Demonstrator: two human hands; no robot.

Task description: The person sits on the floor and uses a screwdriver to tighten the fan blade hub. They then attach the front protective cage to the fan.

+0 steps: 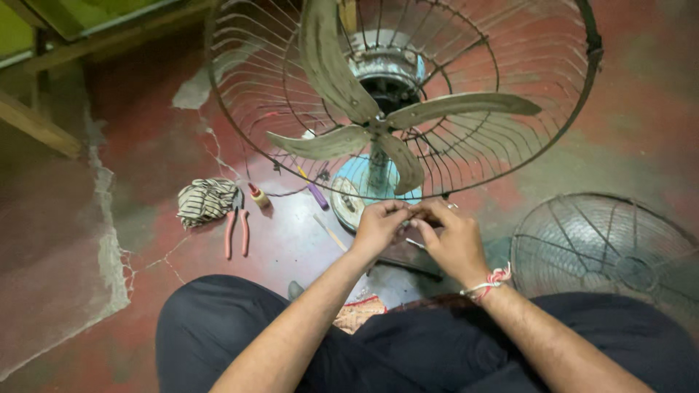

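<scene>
A person sits on a worn red floor, seen from above, legs in dark trousers at the bottom of the view. Before them stands a large dusty pedestal fan with its front guard off, three blades bare inside the wire rear cage. The removed round wire guard lies flat on the floor to the right.

Both hands meet just below the cage's lower rim. The left hand and right hand have their fingers pinched narrowly together around something small; it is too tiny to tell what.

To the left lie a striped rag, pink-handled pliers and a purple-handled screwdriver.
</scene>
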